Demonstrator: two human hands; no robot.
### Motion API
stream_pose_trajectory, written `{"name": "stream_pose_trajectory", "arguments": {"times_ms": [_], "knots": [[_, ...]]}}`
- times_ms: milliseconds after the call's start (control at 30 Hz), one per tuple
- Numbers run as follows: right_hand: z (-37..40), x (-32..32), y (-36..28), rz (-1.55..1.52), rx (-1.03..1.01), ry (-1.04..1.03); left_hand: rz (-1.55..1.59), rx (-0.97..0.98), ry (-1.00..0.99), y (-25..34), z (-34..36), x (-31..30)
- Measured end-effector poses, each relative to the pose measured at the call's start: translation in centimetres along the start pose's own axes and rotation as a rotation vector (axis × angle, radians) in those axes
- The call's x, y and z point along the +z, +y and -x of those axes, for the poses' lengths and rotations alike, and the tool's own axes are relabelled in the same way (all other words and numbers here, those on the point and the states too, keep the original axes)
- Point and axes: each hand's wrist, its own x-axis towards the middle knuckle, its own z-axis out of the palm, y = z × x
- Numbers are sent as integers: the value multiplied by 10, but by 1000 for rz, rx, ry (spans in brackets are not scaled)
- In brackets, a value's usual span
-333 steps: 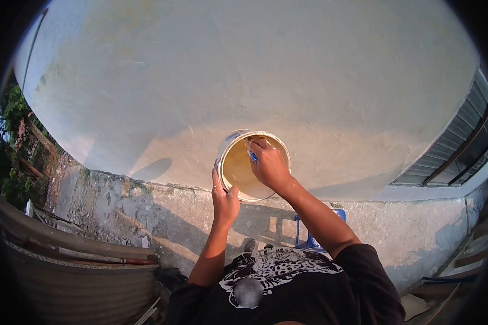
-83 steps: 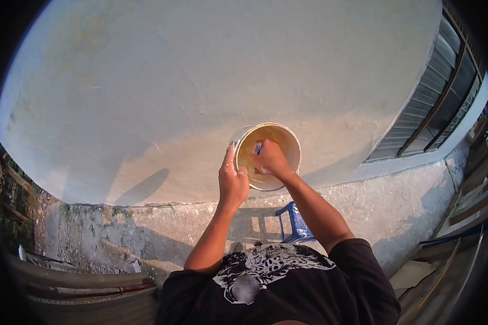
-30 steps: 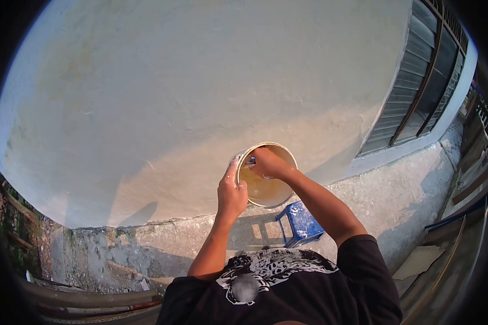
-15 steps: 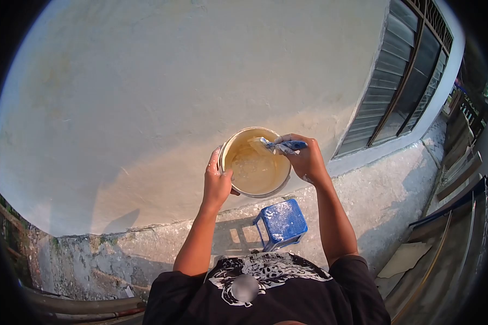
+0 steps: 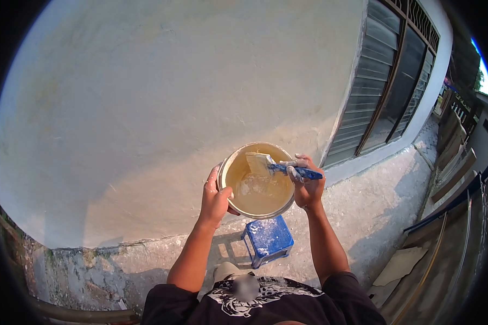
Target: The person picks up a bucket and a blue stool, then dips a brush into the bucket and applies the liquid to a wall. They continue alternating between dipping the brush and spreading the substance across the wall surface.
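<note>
While left hand (image 5: 214,197) clamps the round paint-stained bucket (image 5: 234,181) and right hand (image 5: 307,188) pinches the blue-handled flat brush (image 5: 276,168), I'd say brush-loading, next needs a drip-free lift.

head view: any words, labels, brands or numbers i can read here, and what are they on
No text in this view can be read.
Bucket: only the inside and rim show, with no label.
Brush: blue handle smeared with paint, no legible marking.
Shirt print: a white pattern, no letters can be made out.
Stool: paint splashes only.
</note>
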Motion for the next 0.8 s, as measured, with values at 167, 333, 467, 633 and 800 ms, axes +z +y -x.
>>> {"name": "stream_pose_trajectory", "arguments": {"times_ms": [167, 333, 467, 633, 800], "knots": [[-6, -2, -14, -183, -17, 106, 66, -87, -69, 13, -5, 12], [-18, -3, -6, -342, 38, 219, -19, 16, -57, 16, -26, 20], [-28, -2, 0, -330, 88, 278, -61, -125, -158, 36, -34, 20], [-40, 2, -4, -419, 63, 323, -180, -39, -187, 25, -53, 9], [-50, 5, -1, -429, 41, 321, -50, -181, -275, 46, -52, 7]]}}
